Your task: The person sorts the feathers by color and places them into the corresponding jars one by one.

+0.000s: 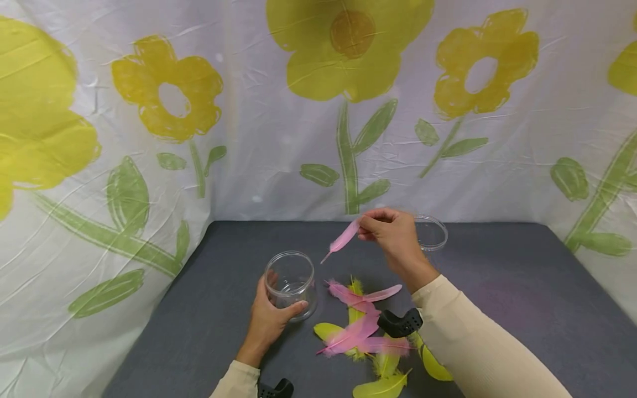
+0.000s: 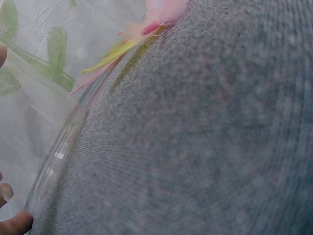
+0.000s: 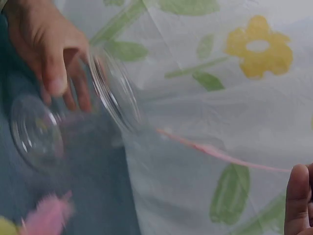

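My left hand (image 1: 271, 318) grips a clear plastic jar (image 1: 291, 284) that stands upright and open on the grey table (image 1: 497, 298). My right hand (image 1: 390, 235) is raised above the table and pinches a pink feather (image 1: 342, 240) by its upper end; the quill tip points down-left toward the jar's mouth. In the right wrist view the jar (image 3: 73, 117) and the left hand (image 3: 49, 49) show at the left, and the feather's thin quill (image 3: 220, 154) runs across to my fingertip (image 3: 298, 196). The left wrist view shows the jar's rim (image 2: 56, 156) and my fingertips (image 2: 14, 223).
A heap of pink and yellow feathers (image 1: 363, 331) lies on the table right of the jar, also seen as feathers (image 2: 142, 34) in the left wrist view. A clear lid (image 1: 430, 232) rests behind my right hand. A white cloth with yellow flowers (image 1: 348, 50) backs the table.
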The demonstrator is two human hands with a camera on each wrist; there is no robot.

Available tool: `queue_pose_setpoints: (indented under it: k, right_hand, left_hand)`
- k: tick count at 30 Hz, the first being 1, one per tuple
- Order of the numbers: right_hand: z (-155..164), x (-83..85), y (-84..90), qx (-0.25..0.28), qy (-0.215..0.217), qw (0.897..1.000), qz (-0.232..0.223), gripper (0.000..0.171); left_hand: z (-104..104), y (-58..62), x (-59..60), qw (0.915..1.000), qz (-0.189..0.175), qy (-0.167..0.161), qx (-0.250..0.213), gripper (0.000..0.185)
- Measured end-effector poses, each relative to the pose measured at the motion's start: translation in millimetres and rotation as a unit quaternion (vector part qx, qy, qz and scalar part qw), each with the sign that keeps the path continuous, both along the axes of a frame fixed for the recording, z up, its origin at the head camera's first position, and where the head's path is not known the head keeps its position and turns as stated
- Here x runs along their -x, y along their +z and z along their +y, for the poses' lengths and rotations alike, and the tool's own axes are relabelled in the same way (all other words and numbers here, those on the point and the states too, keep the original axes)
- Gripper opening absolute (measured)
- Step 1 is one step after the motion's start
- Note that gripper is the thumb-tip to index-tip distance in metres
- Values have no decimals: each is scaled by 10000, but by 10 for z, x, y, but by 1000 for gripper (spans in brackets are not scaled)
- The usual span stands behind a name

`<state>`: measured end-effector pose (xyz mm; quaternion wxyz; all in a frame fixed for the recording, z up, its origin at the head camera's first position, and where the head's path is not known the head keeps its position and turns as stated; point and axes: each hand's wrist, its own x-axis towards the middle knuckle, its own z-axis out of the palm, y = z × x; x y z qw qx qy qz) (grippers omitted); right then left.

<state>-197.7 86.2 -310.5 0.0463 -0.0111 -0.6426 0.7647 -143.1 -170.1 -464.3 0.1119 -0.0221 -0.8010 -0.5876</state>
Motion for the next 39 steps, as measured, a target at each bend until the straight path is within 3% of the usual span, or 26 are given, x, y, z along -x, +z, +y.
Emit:
queue_pose_setpoints:
  k: [5,9,15,24,39]
  right_hand:
    - [-301,1,-74,106,61,9999,81,3]
    - [-518,-15,-166,6,221,9997,135,12]
    - [-724,-40,-362,-192,488,9986,-57,12]
    - [-808,-106,-575,-565,791,9952,-128,15]
    - [-840,-139,-611,-876,851,9925,39,7]
  left_hand:
    - [1,3,-3,10000,-15,44,78,103]
    - [9,5,-2,10000,-19,69,63,102]
    - [26,10,6,10000,-13,35,-7,101]
    - [39,27,1,10000,-3,-47,-26,101]
    - [3,-7,9,9999,-62,11,94,102]
